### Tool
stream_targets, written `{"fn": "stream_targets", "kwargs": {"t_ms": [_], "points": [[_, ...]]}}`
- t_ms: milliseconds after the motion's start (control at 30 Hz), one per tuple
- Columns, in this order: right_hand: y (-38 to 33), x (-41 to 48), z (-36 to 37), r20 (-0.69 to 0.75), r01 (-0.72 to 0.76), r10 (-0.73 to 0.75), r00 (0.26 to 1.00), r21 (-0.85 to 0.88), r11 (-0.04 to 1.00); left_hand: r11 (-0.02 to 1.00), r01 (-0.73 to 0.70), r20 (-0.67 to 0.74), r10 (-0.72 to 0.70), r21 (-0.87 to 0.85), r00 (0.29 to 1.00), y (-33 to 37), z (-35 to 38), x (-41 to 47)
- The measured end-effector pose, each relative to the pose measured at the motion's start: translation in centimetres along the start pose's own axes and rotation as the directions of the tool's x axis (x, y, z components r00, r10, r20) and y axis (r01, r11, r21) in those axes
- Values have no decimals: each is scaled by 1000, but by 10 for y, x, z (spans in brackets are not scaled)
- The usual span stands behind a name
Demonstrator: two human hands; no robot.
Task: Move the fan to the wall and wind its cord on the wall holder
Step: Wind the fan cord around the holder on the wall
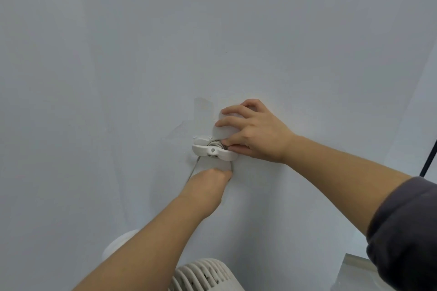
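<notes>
**Tally at the wall**

Two grips in all: left grip [208,178] and right grip [255,132]. Two bare forearms; one dark sleeve [406,227], on the right arm only. One wall holder [208,150], white. One cord [193,170], grey, in a single run; turns around the holder too tightly packed to count. One fan [205,274], seen only as a ribbed white grille at the bottom edge; slats too cropped to number. One rounded white shape [118,243] beside the left forearm, kind unclear. One thin dark line [429,160] at the right edge. One pale ledge [354,264] at lower right. One wall [142,54] behind it all.
</notes>
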State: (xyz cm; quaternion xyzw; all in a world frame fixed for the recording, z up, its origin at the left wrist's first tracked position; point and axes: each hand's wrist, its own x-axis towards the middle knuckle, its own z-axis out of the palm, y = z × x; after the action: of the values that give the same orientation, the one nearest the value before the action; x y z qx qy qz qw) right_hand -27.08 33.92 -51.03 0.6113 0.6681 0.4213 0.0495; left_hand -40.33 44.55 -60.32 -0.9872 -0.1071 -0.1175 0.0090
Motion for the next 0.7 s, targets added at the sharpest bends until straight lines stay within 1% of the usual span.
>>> {"fn": "stream_targets", "kwargs": {"t_ms": [67,300,433,500,567,633,700], "points": [[-1,0,0,-5,0,0,1000,-5,1000,1000,13,7,-13,0,1000,-2,0,-1],[-9,-1,8,-72,-31,30,997,-13,999,995,58,3,-58,-86,998,-16,5,-4],[-18,-1,11,-55,-57,55,997,-39,998,990,91,-31,-95,-106,995,-21,11,-4],[-25,3,12,-37,-74,72,997,-62,995,974,144,-28,-151,-174,988,-26,18,-5],[-31,9,12,-8,-112,112,994,-47,993,918,223,8,-233,-329,972,-33,23,-7],[-35,14,10,39,-170,170,985,-8,985,826,314,52,-329,-469,943,-40,25,-10],[-37,19,3,83,-199,197,977,17,980,753,385,61,-419,-534,906,-47,25,-14]]}}
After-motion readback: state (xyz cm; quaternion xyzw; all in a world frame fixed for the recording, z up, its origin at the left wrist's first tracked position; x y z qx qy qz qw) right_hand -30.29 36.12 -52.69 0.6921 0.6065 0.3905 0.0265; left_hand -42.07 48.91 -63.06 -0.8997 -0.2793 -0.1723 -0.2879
